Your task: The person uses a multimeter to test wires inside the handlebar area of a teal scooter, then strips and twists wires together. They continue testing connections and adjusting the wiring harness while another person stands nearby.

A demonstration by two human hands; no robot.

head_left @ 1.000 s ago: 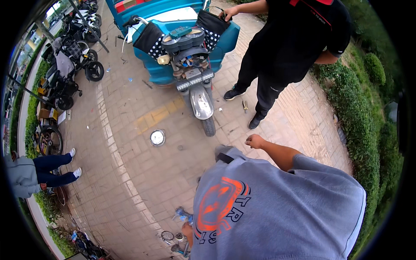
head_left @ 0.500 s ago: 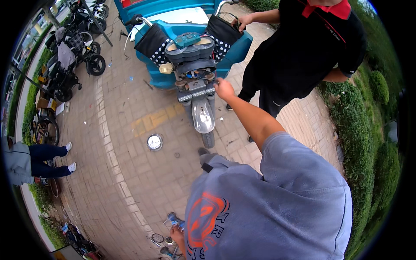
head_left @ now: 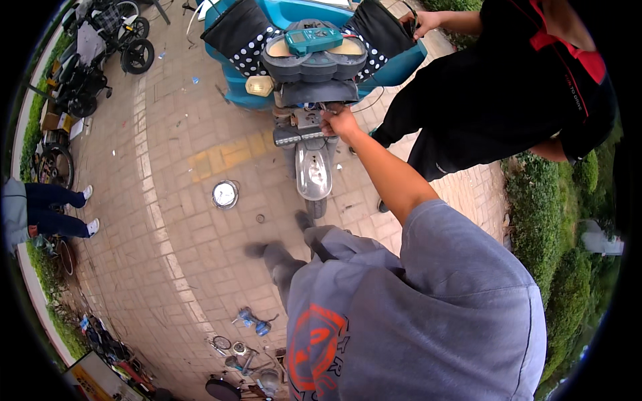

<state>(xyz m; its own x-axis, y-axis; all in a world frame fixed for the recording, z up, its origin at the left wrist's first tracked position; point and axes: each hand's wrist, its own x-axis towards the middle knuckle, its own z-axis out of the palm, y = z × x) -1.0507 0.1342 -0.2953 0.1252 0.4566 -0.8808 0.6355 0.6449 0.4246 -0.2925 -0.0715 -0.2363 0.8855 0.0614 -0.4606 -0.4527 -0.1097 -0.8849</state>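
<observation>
My right hand (head_left: 340,122) reaches out to the front of a teal tricycle (head_left: 251,94). Its fingers are closed at the open cavity under the dark dashboard (head_left: 318,63), where some wiring shows; what they pinch is too small to make out. Just below the hand are a metal bracket (head_left: 306,121) and the clear front mudguard (head_left: 313,172) over the wheel. A teal handheld meter (head_left: 313,41) lies on top of the dashboard. My left hand is out of sight.
Another person's hand (head_left: 422,24) holds a dark object by the right polka-dot handlebar cover (head_left: 380,39). A round lamp-like unit (head_left: 225,194) lies on the paving. A blue tool (head_left: 255,321) and several parts lie lower down. Parked bikes (head_left: 85,67) line the left; a hedge (head_left: 538,227) borders the right.
My right hand has moved from beside the bracket into the cavity's edge. My left hand, earlier by the blue tool on the ground, has left view. My body has come closer to the tricycle.
</observation>
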